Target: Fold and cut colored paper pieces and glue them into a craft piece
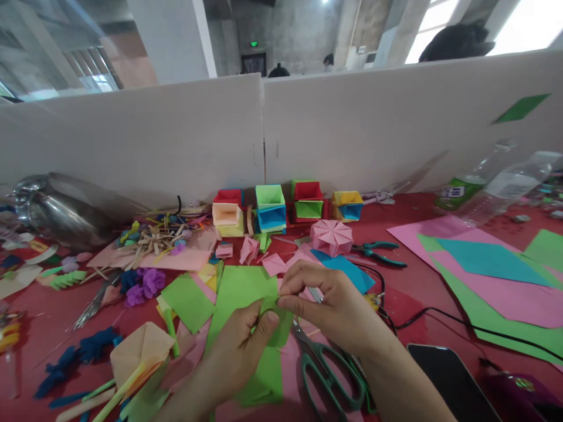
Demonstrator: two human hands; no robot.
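A small piece of green paper is held between my two hands over the middle of the table. My left hand pinches its left side between thumb and fingers. The fingertips of my right hand grip its upper right edge. Beneath lies a larger green sheet on top of pink paper. Scissors with green handles rest under and beside my right hand, their blades partly covered. A pink folded paper piece with a pleated top sits just beyond my hands.
Small folded paper boxes line the white partition. Pliers, a black cable and a phone are on the right, with plastic bottles behind. A metal pot, sticks and purple paper flowers are on the left.
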